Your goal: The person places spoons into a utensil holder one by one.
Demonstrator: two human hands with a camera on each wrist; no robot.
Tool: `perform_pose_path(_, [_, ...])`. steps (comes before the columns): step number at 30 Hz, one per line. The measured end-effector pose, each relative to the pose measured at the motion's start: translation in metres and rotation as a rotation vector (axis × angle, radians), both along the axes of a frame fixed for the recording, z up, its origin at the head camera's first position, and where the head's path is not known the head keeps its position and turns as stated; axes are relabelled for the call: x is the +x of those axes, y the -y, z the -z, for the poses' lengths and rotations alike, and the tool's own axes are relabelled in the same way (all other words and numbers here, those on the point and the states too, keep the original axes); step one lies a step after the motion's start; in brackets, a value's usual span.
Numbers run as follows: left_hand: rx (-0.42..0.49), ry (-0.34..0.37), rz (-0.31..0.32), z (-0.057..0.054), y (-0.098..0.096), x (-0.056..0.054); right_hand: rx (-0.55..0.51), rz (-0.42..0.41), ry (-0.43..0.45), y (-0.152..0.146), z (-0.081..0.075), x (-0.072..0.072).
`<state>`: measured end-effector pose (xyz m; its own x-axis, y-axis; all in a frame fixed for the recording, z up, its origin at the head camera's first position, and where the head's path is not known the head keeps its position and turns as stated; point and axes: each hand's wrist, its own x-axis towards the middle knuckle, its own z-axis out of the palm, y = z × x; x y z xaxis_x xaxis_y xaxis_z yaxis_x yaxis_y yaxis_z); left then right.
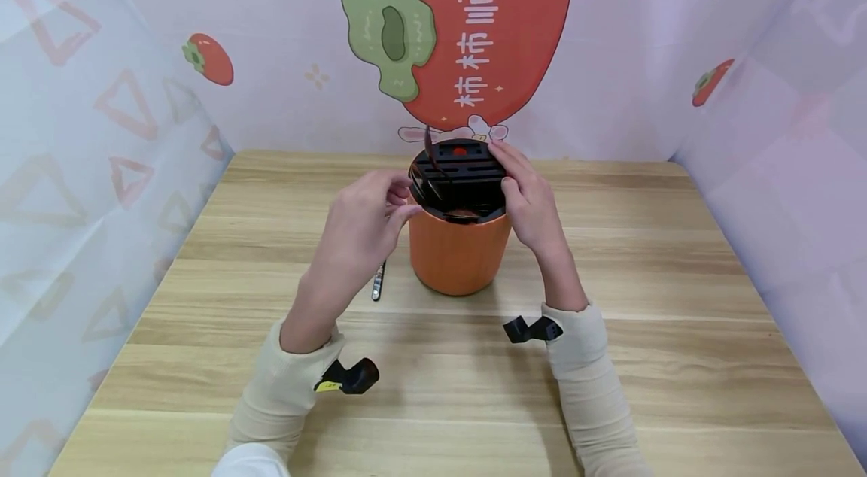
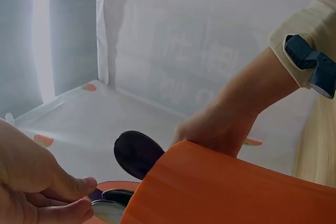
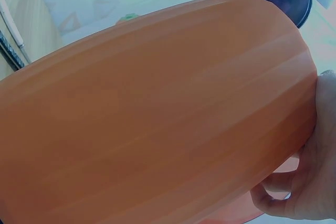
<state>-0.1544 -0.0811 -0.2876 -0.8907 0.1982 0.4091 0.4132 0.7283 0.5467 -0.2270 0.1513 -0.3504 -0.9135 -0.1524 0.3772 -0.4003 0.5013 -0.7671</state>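
An orange utensil holder (image 1: 458, 259) with a black slotted insert (image 1: 467, 170) stands upright on the table. Spoons lean at its left side, among them a dark spoon (image 2: 137, 155), its bowl above the rim. My left hand (image 1: 362, 225) is at the left rim, with thumb and fingertips at a spoon with a shiny bowl (image 2: 109, 211); they appear to pinch its edge, though the contact is partly hidden. My right hand (image 1: 531, 199) grips the holder's right rim. In the right wrist view its fingers (image 3: 273, 195) curl beside the orange wall.
A slim utensil with a patterned handle (image 1: 378, 283) lies on the wooden table (image 1: 643, 274), left of the holder and partly behind my left hand. A printed cloth wall (image 1: 284, 108) stands close behind the holder, with more cloth at both sides.
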Motion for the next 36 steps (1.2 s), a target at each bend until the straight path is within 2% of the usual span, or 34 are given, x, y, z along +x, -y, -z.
perform_pose_path(13, [0.028, -0.028, -0.004, 0.014, 0.017, -0.004, -0.001, 0.001, 0.005, 0.000, 0.000, 0.001])
perform_pose_path(28, [0.018, 0.067, -0.025, 0.041, 0.039, -0.015, 0.003, 0.004, 0.000, 0.000, -0.001, 0.000])
perform_pose_path(36, [-0.038, 0.119, -0.055, 0.059, 0.050, -0.025, -0.003, 0.002, -0.005, 0.001, -0.001, 0.000])
